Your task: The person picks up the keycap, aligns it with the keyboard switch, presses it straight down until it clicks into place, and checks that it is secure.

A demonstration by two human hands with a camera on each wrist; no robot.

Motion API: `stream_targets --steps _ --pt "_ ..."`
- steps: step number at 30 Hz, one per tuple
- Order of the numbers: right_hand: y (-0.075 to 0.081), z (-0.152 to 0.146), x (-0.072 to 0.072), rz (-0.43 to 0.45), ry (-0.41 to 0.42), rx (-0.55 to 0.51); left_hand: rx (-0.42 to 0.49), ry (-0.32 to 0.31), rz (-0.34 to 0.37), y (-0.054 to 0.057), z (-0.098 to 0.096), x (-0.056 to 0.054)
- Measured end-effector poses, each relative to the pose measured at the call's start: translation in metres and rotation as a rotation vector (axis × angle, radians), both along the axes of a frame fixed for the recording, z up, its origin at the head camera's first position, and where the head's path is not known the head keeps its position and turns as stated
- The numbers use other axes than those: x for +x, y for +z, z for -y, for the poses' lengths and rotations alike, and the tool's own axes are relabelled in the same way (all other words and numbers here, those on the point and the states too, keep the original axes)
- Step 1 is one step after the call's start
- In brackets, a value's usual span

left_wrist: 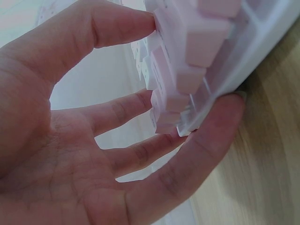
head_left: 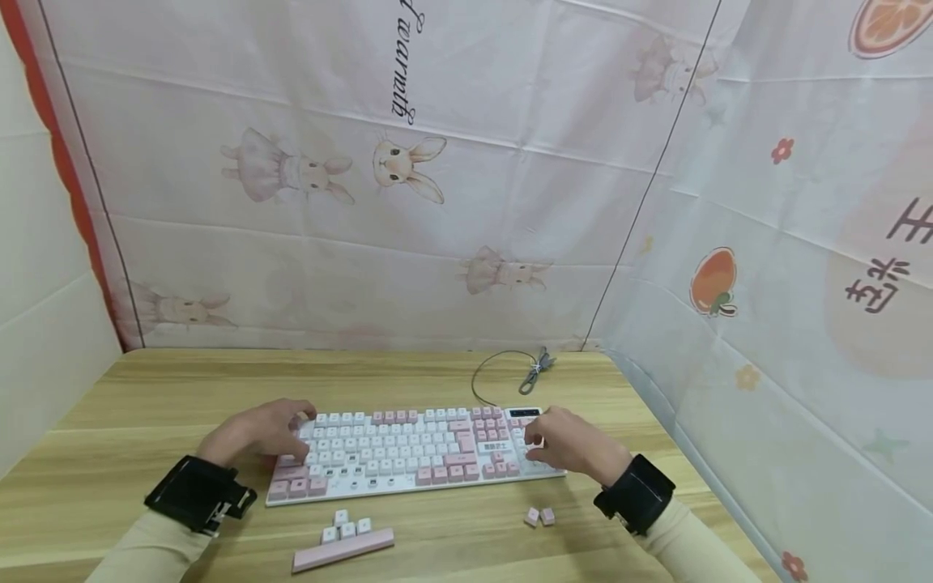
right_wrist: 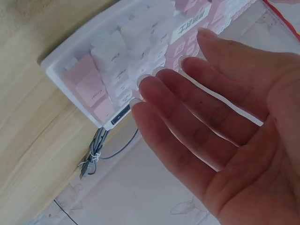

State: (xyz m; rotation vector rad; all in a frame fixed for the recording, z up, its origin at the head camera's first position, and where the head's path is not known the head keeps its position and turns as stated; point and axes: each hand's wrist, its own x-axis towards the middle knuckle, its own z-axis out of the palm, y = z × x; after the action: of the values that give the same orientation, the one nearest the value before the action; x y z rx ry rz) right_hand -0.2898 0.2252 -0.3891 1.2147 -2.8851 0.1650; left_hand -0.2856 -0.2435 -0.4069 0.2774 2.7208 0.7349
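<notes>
A white and pink keyboard [head_left: 386, 448] lies on the table, with bare key sockets in its lower left rows. At its left end, my left hand [head_left: 273, 429] grips it, thumb over the pink keys and other fingers along the edge, as the left wrist view shows with the keyboard's side [left_wrist: 197, 61]. Over the number pad at the other end is my right hand [head_left: 576, 444], fingers slightly bent and holding nothing. In the right wrist view its fingertips are close to the number keys [right_wrist: 117, 56]; whether they touch is unclear.
In front of the keyboard lie a long pink spacebar keycap [head_left: 342, 551] and several white keycaps [head_left: 347, 529]. Two pink keycaps [head_left: 547, 516] lie farther right. A tied grey cable [head_left: 535, 371] rests behind. Printed cloth [head_left: 437, 316] hangs at the table's back and right.
</notes>
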Motion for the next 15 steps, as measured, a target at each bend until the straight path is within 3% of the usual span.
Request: stream_targets --steps 15 --pt "0.001 0.002 0.030 0.045 -0.009 0.059 0.001 -0.009 0.000 0.001 0.001 0.000"
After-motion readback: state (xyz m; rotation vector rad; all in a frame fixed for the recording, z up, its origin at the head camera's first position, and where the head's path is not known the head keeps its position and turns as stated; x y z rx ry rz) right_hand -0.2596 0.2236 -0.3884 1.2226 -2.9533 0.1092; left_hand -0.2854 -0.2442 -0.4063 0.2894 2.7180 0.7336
